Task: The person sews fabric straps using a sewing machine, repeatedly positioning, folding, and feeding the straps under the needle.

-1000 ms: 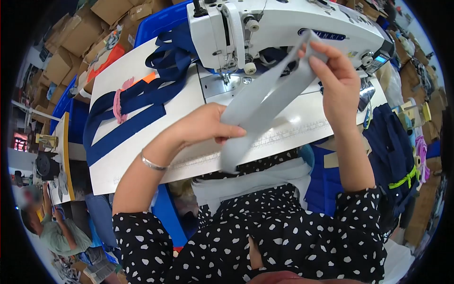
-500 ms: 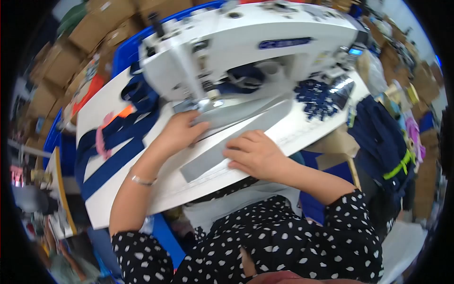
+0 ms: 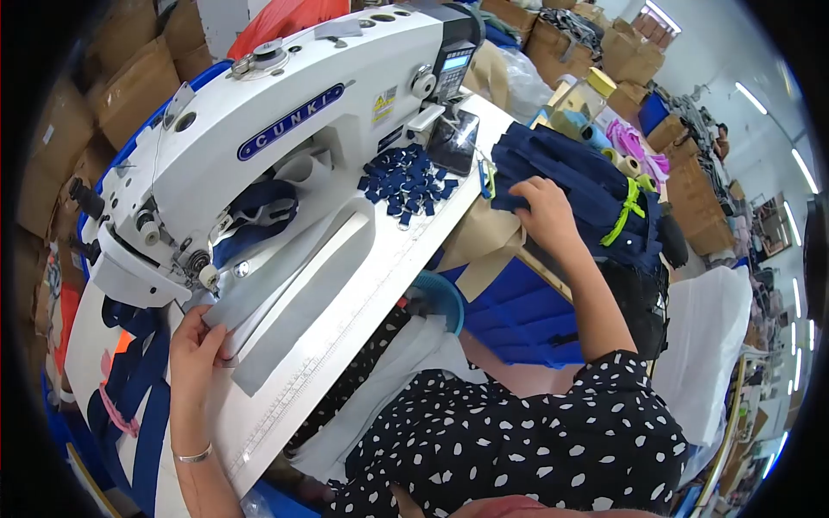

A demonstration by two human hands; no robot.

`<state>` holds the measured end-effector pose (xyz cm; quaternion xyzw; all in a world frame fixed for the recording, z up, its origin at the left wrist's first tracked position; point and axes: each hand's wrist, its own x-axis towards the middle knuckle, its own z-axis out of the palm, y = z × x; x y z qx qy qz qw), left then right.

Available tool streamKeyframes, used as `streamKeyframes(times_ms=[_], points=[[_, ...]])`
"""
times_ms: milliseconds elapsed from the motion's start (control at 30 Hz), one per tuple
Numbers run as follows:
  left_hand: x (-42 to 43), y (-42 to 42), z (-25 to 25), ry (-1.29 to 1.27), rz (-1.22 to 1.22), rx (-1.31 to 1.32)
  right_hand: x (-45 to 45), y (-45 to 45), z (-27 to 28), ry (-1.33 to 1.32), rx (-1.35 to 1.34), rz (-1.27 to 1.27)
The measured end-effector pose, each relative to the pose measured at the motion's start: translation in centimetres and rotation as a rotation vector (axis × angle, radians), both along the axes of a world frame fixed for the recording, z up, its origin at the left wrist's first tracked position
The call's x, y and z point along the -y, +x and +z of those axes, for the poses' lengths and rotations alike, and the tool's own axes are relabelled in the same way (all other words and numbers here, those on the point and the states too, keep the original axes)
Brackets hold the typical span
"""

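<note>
My left hand (image 3: pixel 197 341) pinches the end of a grey fabric strip (image 3: pixel 315 298) close to the needle area of the white sewing machine (image 3: pixel 285 112). The strip lies looped on the white table (image 3: pixel 332 367), its other end flat near the ruler marks. Out to the right, my right hand (image 3: pixel 542 207) is at the near end of a bundle of dark blue fabric (image 3: pixel 570 177) tied with a bright green band (image 3: pixel 628 211). Its fingers are bent over the bundle's edge; whether they grip a piece is unclear.
Small dark blue pieces (image 3: pixel 404 183) lie piled beside a phone (image 3: pixel 452 141). Long blue strips with a pink tie (image 3: pixel 119 413) hang at the left. A teal basket (image 3: pixel 439 298) sits below the table edge. Cardboard boxes (image 3: pixel 142 91) stand behind.
The view has swung right. My right hand has left the grey strip and reached the blue bundle. The strip, earlier held up in both hands, now lies by the machine with my left hand on it.
</note>
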<state>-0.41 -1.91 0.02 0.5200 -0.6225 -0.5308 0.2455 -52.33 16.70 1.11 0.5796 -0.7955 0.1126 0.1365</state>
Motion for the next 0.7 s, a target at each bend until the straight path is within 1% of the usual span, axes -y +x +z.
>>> streamKeyframes(times_ms=[67,100,167,200,267,300,367,400,467,500,533,600,633,667,700], points=[[0.0,-0.1,0.0,-0.002,0.007,0.022,-1.5,-1.6,-1.4,0.067,-0.127,-0.091],[0.0,-0.1,0.0,0.0,0.019,0.049,-1.9,-1.9,-1.6,0.064,-0.128,-0.099],[0.1,0.2,-0.4,0.002,0.016,0.04,-2.3,-2.5,-1.9,-0.026,-0.076,-0.019],[0.1,0.3,-0.5,0.006,0.022,0.034,-2.5,-2.8,-2.0,-0.028,-0.074,-0.021],[0.1,0.4,-0.5,0.003,0.017,0.022,-2.8,-3.2,-2.1,-0.075,0.07,-0.032],[0.0,0.5,-0.5,0.001,0.014,0.007,-2.9,-3.6,-2.2,-0.075,0.072,-0.033],[-0.1,0.3,-0.4,0.009,0.026,-0.024,-2.7,-4.4,-2.5,-0.258,0.187,0.006],[-0.2,0.3,-0.4,0.019,0.041,-0.055,-2.5,-4.2,-2.0,-0.261,0.186,0.014],[0.0,0.5,-0.7,0.018,0.026,-0.073,-2.0,-3.5,-0.8,-0.571,0.282,-0.213],[0.1,0.8,-0.9,0.02,0.007,-0.088,-1.5,-2.6,0.5,-0.691,0.361,-0.208],[0.1,0.9,-0.9,0.017,0.038,-0.079,-0.7,-1.4,1.8,-0.808,0.449,-0.198],[0.0,0.7,-0.7,0.04,0.02,-0.078,1.3,1.8,3.0,-0.859,0.489,0.026],[0.0,0.5,-0.5,0.056,0.011,-0.079,2.4,3.8,3.4,-0.779,0.454,0.102],[0.0,0.4,-0.3,0.076,0.016,-0.077,3.5,7.2,4.7,-0.643,0.425,0.199],[0.0,0.4,-0.5,0.066,0.004,-0.091,4.8,10.3,5.3,-0.523,0.494,0.335]])
